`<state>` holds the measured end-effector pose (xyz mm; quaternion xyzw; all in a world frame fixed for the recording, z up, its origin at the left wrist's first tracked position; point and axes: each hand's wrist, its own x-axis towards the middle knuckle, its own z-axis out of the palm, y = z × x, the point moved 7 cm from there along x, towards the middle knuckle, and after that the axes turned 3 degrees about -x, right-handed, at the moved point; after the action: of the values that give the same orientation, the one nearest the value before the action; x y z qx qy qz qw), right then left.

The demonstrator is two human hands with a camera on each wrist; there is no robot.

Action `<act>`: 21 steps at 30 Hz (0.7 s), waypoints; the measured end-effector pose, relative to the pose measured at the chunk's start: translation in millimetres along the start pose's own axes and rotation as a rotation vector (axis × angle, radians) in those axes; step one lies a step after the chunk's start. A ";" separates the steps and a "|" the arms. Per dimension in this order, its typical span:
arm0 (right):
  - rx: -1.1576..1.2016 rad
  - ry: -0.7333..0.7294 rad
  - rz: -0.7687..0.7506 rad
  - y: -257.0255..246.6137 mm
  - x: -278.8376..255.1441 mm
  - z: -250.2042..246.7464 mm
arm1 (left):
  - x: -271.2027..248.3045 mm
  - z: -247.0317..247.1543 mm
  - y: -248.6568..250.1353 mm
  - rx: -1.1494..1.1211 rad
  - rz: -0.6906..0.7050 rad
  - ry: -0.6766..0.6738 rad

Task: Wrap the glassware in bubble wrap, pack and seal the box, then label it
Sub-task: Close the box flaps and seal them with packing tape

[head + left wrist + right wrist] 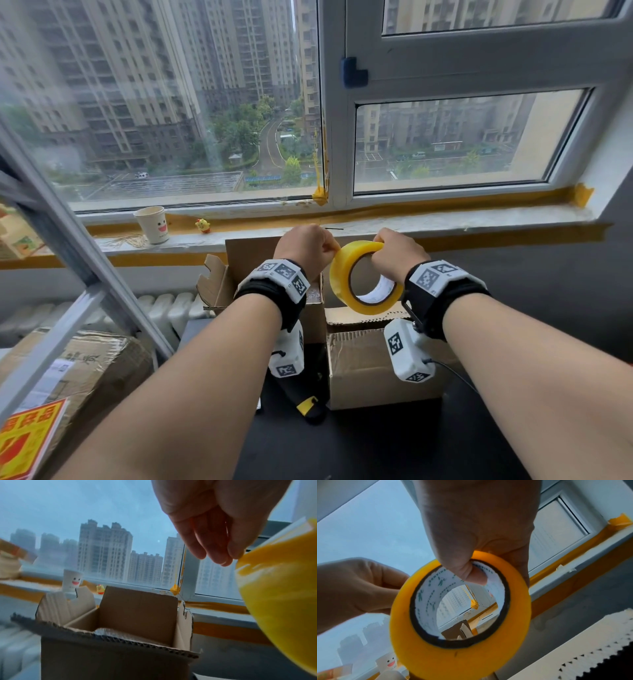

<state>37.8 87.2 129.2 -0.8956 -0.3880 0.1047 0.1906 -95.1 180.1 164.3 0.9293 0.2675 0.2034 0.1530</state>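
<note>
A yellow roll of packing tape [364,277] hangs in the air above the boxes. My right hand [397,253] grips its top, thumb [476,577] inside the white core, fingers over the outer face. My left hand [308,246] pinches at the roll's upper left rim [240,557], where the tape's loose end lies. Below stands an open cardboard box [137,615] with its flaps up and bubble wrap [120,632] showing inside. The glassware itself is hidden.
A second, shut cardboard box [370,370] sits on the black table [376,445] under my right wrist. A black and yellow tool [310,407] lies between the boxes. On the windowsill stand a paper cup [152,224] and a small yellow toy [203,225]. A big carton [78,363] lies at left.
</note>
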 end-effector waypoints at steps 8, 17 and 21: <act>-0.066 -0.018 0.005 3.4 -2.6 2.2 | -3.0 8.3 18.3 0.340 0.145 -0.051; -0.090 -0.031 0.024 14.8 -1.8 7.8 | -2.4 15.2 15.3 0.153 0.087 -0.150; -0.041 -0.047 0.012 15.1 0.7 8.3 | -3.3 22.5 -1.9 -0.221 -0.099 -0.193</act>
<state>45.4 80.4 115.2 -0.8989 -0.3893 0.1186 0.1624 -88.1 175.8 143.0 0.9077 0.2731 0.1335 0.2893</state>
